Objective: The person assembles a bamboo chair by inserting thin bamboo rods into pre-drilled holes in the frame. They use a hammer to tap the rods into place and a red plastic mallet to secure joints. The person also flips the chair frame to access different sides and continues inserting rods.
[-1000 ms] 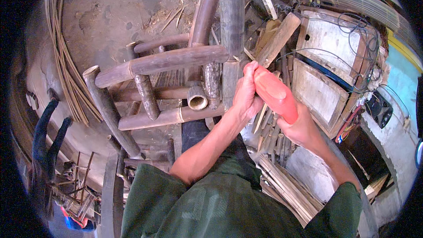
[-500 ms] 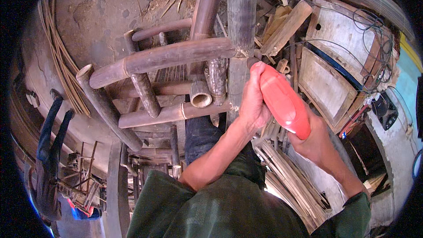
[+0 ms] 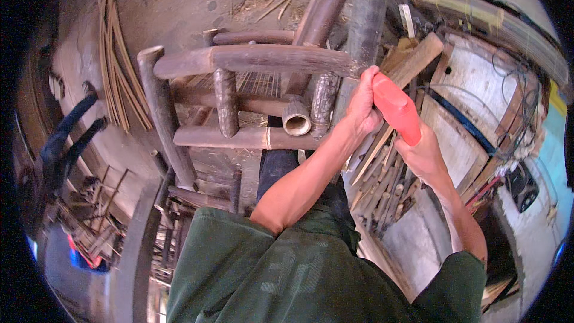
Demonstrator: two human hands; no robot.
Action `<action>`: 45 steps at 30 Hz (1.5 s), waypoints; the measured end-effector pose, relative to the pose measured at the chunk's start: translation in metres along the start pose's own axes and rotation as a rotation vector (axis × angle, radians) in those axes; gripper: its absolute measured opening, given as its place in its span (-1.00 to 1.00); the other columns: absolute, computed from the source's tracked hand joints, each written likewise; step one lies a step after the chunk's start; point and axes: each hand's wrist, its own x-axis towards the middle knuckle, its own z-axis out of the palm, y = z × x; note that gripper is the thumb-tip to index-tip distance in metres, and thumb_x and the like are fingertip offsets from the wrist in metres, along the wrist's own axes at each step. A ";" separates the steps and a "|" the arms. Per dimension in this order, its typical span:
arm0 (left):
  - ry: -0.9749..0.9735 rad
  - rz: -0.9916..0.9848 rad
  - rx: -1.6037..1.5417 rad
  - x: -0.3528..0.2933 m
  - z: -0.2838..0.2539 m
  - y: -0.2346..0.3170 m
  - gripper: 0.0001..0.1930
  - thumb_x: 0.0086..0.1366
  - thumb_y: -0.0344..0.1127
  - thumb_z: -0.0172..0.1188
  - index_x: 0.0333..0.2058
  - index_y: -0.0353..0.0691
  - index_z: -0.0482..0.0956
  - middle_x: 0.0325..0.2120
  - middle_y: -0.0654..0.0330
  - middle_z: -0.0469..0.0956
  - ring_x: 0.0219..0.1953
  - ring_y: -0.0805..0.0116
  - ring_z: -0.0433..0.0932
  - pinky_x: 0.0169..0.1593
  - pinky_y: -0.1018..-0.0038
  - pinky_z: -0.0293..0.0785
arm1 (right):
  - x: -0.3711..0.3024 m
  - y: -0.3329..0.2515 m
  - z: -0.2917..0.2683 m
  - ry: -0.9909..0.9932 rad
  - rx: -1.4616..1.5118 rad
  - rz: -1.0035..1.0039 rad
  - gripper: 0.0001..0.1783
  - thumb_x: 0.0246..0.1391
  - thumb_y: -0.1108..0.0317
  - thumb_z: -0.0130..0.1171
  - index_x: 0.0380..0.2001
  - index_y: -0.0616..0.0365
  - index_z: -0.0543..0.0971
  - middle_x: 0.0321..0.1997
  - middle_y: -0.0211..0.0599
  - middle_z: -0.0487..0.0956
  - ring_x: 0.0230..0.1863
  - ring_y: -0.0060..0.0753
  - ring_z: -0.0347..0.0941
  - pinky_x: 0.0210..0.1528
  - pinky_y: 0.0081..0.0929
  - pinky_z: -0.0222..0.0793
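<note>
Both hands hold a smooth red drill-like power tool [image 3: 396, 104], its front end towards the joint of a dark bamboo frame [image 3: 269, 58]. My left hand [image 3: 362, 110] is closed along the left side of its front part. My right hand [image 3: 423, 154] wraps the rear end, nearer to me. The tool's tip is hidden by my left hand and the bamboo, so I cannot tell if it touches. The frame has thick rails, short uprights and an open cut tube end [image 3: 296, 123]. A thick greyish bamboo post [image 3: 365, 18] rises beside the joint.
Long thin strips [image 3: 113, 42] lie on the floor at the left. Wood and bamboo offcuts [image 3: 388, 197] are heaped right of my legs. Pale panels [image 3: 472, 72] and tangled black cables [image 3: 529, 113] stand at the right. Another person's legs [image 3: 75, 125] show at the far left.
The view has shifted and tilted, so the frame sits further right and levels out. Both hands keep their hold on the red tool, which remains beside the joint.
</note>
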 end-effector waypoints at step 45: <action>-0.041 0.445 0.053 -0.374 -0.294 0.002 -0.59 0.14 -0.06 0.33 -0.21 -0.22 0.45 -0.32 0.19 0.50 -0.25 0.30 0.52 -0.07 0.30 0.50 | -0.278 -0.005 0.327 -0.100 -0.243 -0.591 -0.19 -0.22 0.37 0.17 0.22 -0.04 0.22 -0.24 0.14 0.56 -0.20 0.23 0.49 -0.16 -0.03 0.41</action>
